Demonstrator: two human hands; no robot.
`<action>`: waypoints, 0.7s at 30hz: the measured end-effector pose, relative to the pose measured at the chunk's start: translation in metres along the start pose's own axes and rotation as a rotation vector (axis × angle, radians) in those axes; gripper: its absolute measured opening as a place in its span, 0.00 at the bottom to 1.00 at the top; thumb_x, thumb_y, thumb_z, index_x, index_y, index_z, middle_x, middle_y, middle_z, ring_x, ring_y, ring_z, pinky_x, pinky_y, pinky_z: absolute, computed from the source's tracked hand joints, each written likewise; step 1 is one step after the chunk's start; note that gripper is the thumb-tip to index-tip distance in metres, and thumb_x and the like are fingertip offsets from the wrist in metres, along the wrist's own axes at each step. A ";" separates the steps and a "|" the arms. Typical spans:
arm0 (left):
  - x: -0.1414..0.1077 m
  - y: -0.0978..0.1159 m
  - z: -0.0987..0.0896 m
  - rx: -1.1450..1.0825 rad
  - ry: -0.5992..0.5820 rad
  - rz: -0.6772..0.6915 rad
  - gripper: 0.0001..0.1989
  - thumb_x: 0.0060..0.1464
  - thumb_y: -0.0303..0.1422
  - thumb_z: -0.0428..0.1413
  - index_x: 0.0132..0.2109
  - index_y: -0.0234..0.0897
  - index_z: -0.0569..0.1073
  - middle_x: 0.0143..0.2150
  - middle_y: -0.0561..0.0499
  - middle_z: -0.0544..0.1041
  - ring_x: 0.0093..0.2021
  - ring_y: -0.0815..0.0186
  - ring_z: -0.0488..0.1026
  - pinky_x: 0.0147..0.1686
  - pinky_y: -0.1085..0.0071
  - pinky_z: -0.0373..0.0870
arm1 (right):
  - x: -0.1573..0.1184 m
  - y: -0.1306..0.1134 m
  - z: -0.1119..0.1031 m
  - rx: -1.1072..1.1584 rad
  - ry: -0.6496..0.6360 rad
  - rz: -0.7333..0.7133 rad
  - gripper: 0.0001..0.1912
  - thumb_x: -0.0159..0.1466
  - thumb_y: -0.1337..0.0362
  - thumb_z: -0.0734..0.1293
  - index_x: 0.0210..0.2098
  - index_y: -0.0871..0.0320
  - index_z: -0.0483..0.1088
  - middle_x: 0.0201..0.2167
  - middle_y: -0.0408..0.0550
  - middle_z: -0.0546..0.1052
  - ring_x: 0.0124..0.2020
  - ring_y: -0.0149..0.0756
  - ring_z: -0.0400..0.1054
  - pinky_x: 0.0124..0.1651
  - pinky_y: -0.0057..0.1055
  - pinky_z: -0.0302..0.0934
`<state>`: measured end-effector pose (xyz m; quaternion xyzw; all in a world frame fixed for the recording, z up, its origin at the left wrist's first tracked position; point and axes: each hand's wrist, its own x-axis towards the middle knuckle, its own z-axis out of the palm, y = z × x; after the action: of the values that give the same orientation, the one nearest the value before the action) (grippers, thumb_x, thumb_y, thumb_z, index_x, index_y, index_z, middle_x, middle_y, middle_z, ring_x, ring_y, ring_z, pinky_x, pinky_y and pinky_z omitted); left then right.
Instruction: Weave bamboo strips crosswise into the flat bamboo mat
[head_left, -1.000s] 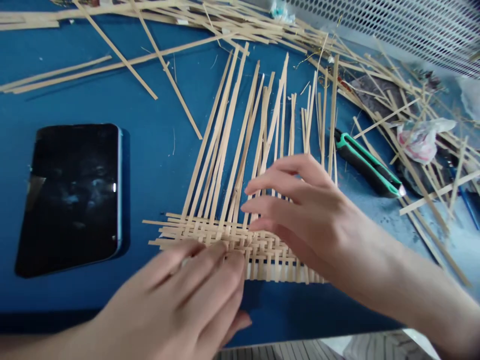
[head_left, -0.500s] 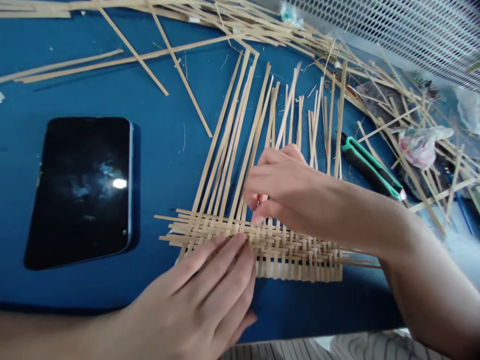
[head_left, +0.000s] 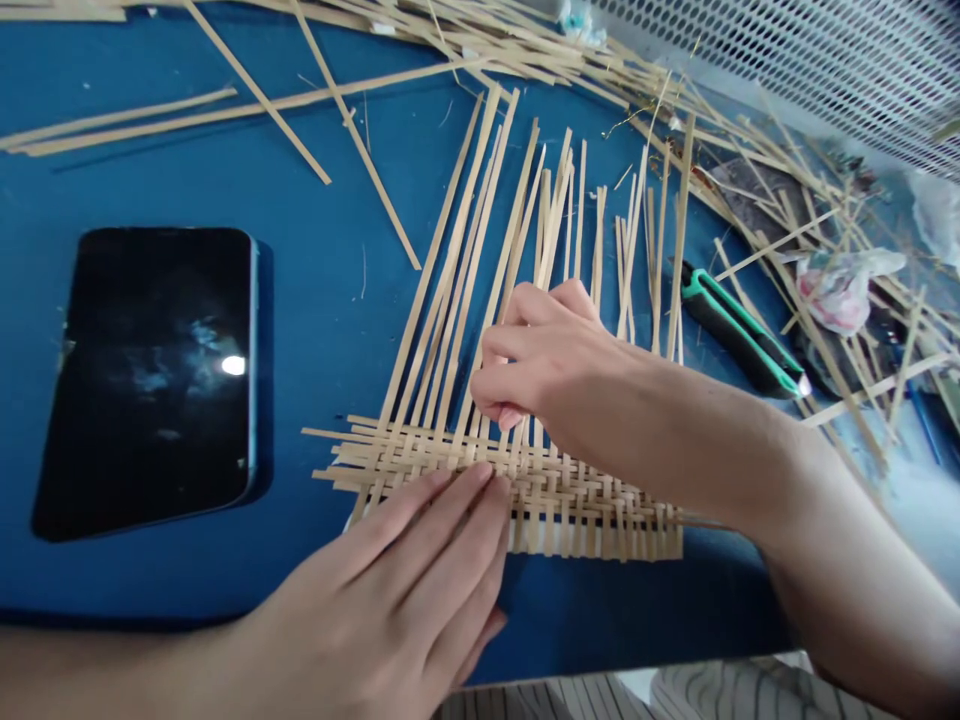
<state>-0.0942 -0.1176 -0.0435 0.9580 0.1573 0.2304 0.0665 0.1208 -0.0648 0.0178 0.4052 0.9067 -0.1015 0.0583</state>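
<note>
the bamboo strips (head_left: 570, 510) look matt and fibrous, the blue tabletop (head_left: 315, 330) smooth, the phone's black glass (head_left: 142, 400) glossy.

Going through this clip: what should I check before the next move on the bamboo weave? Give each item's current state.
Left hand resting flat on the woven bamboo mat: ok.
Right hand gripping one of the upright bamboo strips: cannot tell, the fingers hide it.
Woven rows lying close together: ok.
Green-and-black utility knife out of both hands, right of the strips: ok.
Smartphone lying apart from the weave: ok.
</note>
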 end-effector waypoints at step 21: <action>0.007 -0.002 -0.001 -0.067 -0.045 -0.085 0.20 0.61 0.34 0.55 0.56 0.25 0.70 0.59 0.39 0.71 0.63 0.52 0.62 0.70 0.61 0.45 | 0.002 -0.005 0.004 -0.047 0.058 0.026 0.14 0.61 0.82 0.59 0.27 0.58 0.64 0.28 0.48 0.66 0.41 0.45 0.59 0.42 0.42 0.55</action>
<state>-0.0894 -0.1130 -0.0403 0.9527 0.1885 0.2108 0.1116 0.1161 -0.0671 0.0145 0.4180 0.9049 -0.0676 0.0431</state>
